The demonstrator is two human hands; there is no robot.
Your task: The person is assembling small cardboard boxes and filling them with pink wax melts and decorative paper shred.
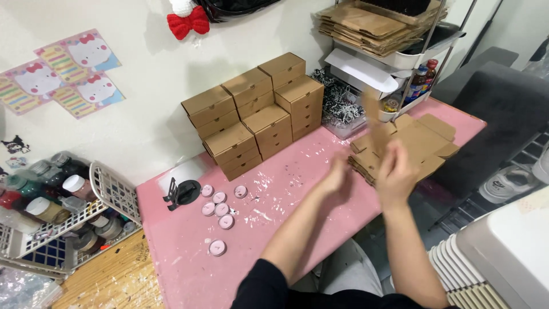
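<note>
My right hand (396,178) grips a flat brown cardboard box blank (374,123) that stands up on edge above the pink table (189,252). My left hand (338,182) is beside it, fingers near the blank's lower edge; motion blur hides whether it touches. Under both hands lies a pile of flat cardboard blanks (420,143). Folded brown boxes (257,111) are stacked against the wall at the back. Several small round pink tins (220,209) lie on the left part of the table.
A white wire basket (108,194) full of jars stands at the left. A tub of black-and-white shredded paper (338,106) sits behind the boxes. A rolling shelf cart (400,51) holds more flat cardboard and bottles. A small black stand (180,193) is near the tins.
</note>
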